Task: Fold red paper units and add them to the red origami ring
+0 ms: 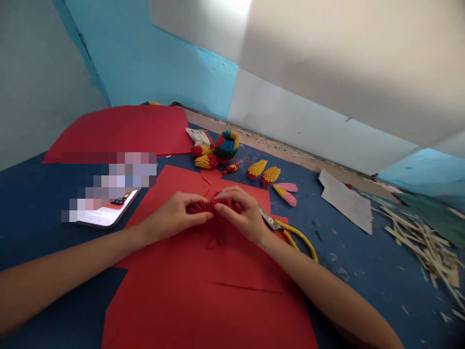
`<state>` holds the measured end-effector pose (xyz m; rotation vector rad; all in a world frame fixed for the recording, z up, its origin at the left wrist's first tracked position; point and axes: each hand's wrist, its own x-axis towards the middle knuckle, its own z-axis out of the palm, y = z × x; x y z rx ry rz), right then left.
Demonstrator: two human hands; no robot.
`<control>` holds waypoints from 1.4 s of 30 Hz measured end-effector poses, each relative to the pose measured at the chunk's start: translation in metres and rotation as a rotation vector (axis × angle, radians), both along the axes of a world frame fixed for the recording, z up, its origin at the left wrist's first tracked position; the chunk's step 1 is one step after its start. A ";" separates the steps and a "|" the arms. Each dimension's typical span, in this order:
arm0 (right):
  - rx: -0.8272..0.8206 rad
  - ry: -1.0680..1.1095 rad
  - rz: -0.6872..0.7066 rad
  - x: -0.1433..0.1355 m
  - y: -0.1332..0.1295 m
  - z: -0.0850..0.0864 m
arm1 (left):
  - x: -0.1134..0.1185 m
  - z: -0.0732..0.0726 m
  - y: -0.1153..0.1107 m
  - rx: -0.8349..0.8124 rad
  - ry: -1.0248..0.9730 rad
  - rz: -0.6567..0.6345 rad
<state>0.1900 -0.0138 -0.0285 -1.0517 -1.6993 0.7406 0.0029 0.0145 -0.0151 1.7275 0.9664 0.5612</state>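
A red folded-paper piece (199,207) with fanned pleats is held between my two hands, over red paper sheets (203,310). My left hand (181,213) pinches its left side between thumb and fingers. On the right side, my right hand (241,213) has its thumb and fingertips closed on the same piece, and hides part of it. Small red paper bits (218,237) lie just below. Scissors with yellow handles (303,237) rest beside my right wrist, their blades partly behind the hand.
A phone (109,213) lies at left, with a red sheet stack (123,131) behind. Folded-paper pieces (257,168) and a multicoloured ring-shaped one (228,143) stand at the back. Grey paper (347,201) and pale strips (425,242) lie right on the blue table (341,242).
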 end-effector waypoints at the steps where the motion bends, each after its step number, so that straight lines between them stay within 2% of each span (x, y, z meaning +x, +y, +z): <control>1: -0.005 -0.003 0.007 0.000 0.000 0.000 | 0.000 0.001 0.000 0.006 0.005 -0.003; 4: -0.012 0.019 -0.013 0.001 0.001 -0.001 | 0.001 0.001 0.000 0.007 0.022 -0.007; 10: -0.052 0.083 -0.186 0.007 0.005 -0.003 | 0.000 -0.001 0.000 -0.002 0.034 0.011; 16: -0.181 0.134 -0.100 0.004 0.006 -0.009 | 0.001 0.000 0.002 -0.008 0.008 -0.002; 26: -0.131 -0.087 -0.085 0.003 0.006 -0.011 | -0.003 0.001 0.002 -0.058 -0.024 -0.033; 31: -0.043 -0.122 -0.183 0.004 0.004 -0.006 | -0.001 0.001 0.003 -0.079 0.003 -0.049; 34: -0.012 -0.052 -0.100 0.004 0.002 0.000 | 0.000 0.001 0.003 -0.074 0.024 -0.081; 38: -0.041 -0.078 0.039 0.002 0.000 0.003 | -0.001 -0.001 0.003 -0.029 0.050 -0.120; 42: -0.056 -0.067 0.066 0.001 0.000 0.002 | -0.002 -0.001 0.003 -0.011 0.057 -0.138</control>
